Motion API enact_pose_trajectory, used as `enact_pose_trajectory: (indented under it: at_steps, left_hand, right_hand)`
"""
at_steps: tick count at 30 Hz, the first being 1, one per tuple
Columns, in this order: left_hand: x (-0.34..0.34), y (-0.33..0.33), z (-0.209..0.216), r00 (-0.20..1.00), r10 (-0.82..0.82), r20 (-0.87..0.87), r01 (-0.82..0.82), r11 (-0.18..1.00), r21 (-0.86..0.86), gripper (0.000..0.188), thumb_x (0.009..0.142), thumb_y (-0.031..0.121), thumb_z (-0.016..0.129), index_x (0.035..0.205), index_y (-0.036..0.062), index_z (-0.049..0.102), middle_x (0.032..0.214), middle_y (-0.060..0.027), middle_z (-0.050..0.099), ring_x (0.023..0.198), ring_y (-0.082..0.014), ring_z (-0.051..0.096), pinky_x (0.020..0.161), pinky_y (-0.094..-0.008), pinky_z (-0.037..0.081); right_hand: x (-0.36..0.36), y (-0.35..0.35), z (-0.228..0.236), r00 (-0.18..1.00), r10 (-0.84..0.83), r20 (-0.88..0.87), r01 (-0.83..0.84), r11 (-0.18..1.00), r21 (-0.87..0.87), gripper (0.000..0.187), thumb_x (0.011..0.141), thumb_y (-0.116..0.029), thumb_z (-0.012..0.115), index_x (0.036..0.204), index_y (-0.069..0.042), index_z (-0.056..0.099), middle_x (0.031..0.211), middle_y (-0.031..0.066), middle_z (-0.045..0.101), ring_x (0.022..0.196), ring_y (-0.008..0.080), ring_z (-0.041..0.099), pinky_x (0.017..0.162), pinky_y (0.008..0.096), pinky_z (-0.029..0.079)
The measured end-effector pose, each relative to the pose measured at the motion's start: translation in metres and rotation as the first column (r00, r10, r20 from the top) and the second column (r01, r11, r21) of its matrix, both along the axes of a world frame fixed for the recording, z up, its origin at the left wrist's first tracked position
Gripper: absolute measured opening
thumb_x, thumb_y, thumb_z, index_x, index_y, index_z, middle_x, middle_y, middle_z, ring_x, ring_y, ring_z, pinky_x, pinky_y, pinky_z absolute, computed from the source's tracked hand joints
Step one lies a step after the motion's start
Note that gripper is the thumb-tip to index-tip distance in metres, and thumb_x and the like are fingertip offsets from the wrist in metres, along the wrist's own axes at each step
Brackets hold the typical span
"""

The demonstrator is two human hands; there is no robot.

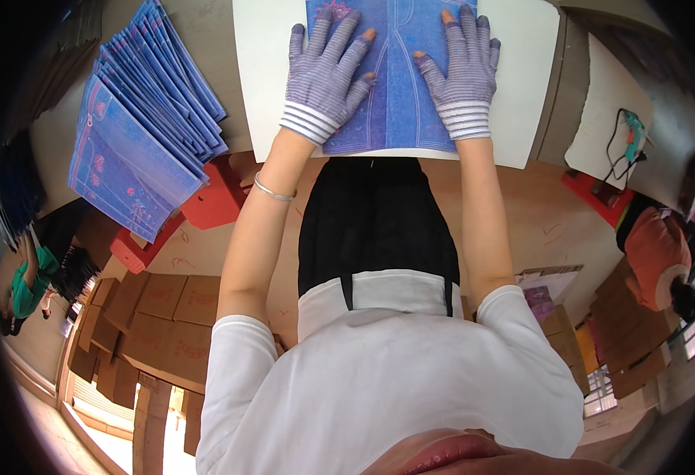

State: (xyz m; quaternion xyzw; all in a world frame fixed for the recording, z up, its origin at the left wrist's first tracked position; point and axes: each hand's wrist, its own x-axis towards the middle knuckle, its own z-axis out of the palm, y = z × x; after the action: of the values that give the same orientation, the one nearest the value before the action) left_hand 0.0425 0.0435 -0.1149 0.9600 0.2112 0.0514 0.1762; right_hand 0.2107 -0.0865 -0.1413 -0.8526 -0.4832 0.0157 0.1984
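Note:
A blue denim-patterned printed sheet (399,95) with a pink motif near its far left lies on a white board (521,87) before me. Both my hands wear purple-grey striped gloves with some bare fingertips. My left hand (325,75) rests flat on the sheet's left side, its fingers spread and pointing away from me. On the right side lies my right hand (464,75), likewise flat with fingers apart. Neither holds anything. The sheet's far edge is cut off by the picture's top.
A fanned stack of blue denim-patterned folded pieces (145,119) sits at the left. Red stools (214,194) stand below the table edge. At right, a teal glue gun (634,131) with a black cord lies on a white board. Cardboard boxes (169,328) are piled behind; two other people are at the sides.

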Motion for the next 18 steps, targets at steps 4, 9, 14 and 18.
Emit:
enact_pose_trajectory:
  at_steps: [4,9,14,18]
  left_hand:
    - [0.001,0.001,0.001,1.0,0.002,-0.011,-0.002,1.0,0.001,0.062,0.08,0.03,0.064,0.135,0.0049,0.049,0.146,-0.0193,0.039,0.141,-0.0421,0.025,0.111,-0.0628,0.02]
    - [0.001,0.001,-0.001,1.0,0.002,-0.013,-0.002,1.0,0.004,0.064,0.079,0.031,0.065,0.135,0.0049,0.049,0.147,-0.0193,0.038,0.141,-0.0421,0.025,0.111,-0.0628,0.02]
    - [-0.001,0.002,-0.017,0.999,-0.005,0.048,-0.001,0.993,0.122,0.057,0.088,0.036,0.06,0.14,0.015,0.048,0.152,-0.0124,0.035,0.141,-0.0386,0.027,0.113,-0.0596,0.019]
    - [0.0,0.001,-0.025,0.998,0.029,-0.052,-0.023,0.993,0.117,0.064,0.088,0.04,0.06,0.145,0.0197,0.041,0.154,-0.0091,0.033,0.143,-0.0357,0.024,0.113,-0.0631,0.013]
  right_hand:
    - [-0.001,0.0,0.001,1.0,0.016,0.014,-0.015,1.0,-0.011,0.075,0.079,-0.044,0.065,0.14,-0.007,0.044,0.152,0.0169,0.035,0.141,0.041,0.028,0.114,0.0566,0.021]
    - [-0.002,0.003,0.003,1.0,0.012,-0.006,-0.012,0.998,-0.059,0.075,0.08,-0.046,0.064,0.141,-0.006,0.043,0.151,0.0176,0.035,0.142,0.0409,0.027,0.115,0.0567,0.019]
    - [0.001,0.002,-0.014,0.991,0.043,0.128,-0.038,0.998,-0.046,0.075,0.085,-0.054,0.063,0.144,-0.013,0.042,0.151,0.0145,0.037,0.139,0.0376,0.032,0.114,0.0569,0.021]
    - [-0.001,0.004,-0.014,0.989,0.042,0.145,-0.024,0.993,-0.119,0.073,0.088,-0.055,0.058,0.145,-0.014,0.04,0.151,0.0132,0.037,0.141,0.0367,0.029,0.113,0.0617,0.017]
